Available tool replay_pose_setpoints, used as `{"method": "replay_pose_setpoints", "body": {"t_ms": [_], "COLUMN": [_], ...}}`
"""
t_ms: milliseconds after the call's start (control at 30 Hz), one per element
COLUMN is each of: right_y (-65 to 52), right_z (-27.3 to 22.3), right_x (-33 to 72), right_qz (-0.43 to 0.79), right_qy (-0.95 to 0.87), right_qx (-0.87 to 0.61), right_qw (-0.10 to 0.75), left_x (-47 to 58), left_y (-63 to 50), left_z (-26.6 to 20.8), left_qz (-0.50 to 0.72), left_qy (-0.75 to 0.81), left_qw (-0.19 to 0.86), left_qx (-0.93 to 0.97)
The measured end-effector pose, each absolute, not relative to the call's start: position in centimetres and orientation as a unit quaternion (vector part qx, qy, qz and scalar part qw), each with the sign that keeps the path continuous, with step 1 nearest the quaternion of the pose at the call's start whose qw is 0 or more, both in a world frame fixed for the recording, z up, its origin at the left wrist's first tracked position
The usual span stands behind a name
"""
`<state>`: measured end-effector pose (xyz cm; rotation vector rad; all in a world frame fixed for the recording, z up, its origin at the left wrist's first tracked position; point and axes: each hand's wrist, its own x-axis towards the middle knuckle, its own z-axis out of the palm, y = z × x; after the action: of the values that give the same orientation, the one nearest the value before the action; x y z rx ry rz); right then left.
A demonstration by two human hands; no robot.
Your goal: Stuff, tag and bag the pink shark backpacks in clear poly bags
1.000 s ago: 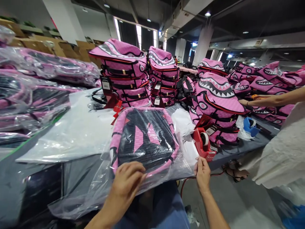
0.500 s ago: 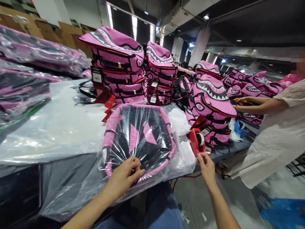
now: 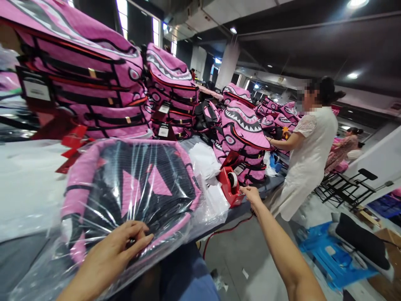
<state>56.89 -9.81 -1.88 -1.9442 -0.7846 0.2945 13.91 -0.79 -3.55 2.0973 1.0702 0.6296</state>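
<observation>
A pink and black backpack (image 3: 147, 184) lies in a clear plastic bag (image 3: 208, 209) on the table in front of me. My left hand (image 3: 120, 248) is closed on the film at the near side, and creases fan out from its fingers. To the right, a red tape dispenser (image 3: 226, 190) holds a roll of clear tape (image 3: 232, 179). My right hand (image 3: 252, 196) pinches at the dispenser's front edge, where the tape end comes off; the strip itself is hardly visible.
Tall stacks of pink shark-mouth backpacks (image 3: 94, 90) stand behind the bagged one, with more backpacks (image 3: 242, 138) beyond the dispenser. White paper sheets (image 3: 203, 161) lie beside the dispenser. A co-worker (image 3: 308, 150) stands at the right. A blue plastic stool (image 3: 335, 255) is on the floor.
The view has turned right and moved closer, so everything sits further left in it. Both hands keep their places, the left on the bag and the right at the dispenser.
</observation>
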Motion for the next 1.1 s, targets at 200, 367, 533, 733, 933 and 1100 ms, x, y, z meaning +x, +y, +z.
{"method": "replay_pose_setpoints", "body": {"t_ms": [200, 367, 533, 733, 933, 1100], "right_y": [-9.5, -13.2, -14.7, -13.6, -12.2, -4.7], "right_z": [-1.3, -1.1, -4.5, -4.5, 3.2, 8.6], "right_x": [56.2, 54.7, 51.2, 47.4, 44.4, 38.4], "right_qz": [0.108, 0.08, 0.176, 0.325, 0.422, 0.41], "right_qy": [-0.324, -0.33, -0.285, -0.313, -0.461, -0.803], "right_qx": [-0.785, -0.755, -0.711, -0.604, -0.433, -0.388], "right_qw": [0.516, 0.561, 0.618, 0.657, 0.649, 0.192], "left_x": [13.9, 13.9, 13.7, 14.1, 14.4, 14.6], "left_y": [-0.7, -0.8, -0.6, -1.3, -1.7, -1.8], "left_z": [-4.1, -3.3, -3.7, -3.2, -2.4, -2.5], "left_qz": [0.232, 0.205, 0.218, 0.259, 0.28, 0.276], "left_qy": [0.423, 0.446, 0.443, 0.43, 0.426, 0.437], "left_qw": [0.344, 0.351, 0.345, 0.36, 0.382, 0.394], "left_qx": [0.806, 0.797, 0.798, 0.786, 0.771, 0.76]}}
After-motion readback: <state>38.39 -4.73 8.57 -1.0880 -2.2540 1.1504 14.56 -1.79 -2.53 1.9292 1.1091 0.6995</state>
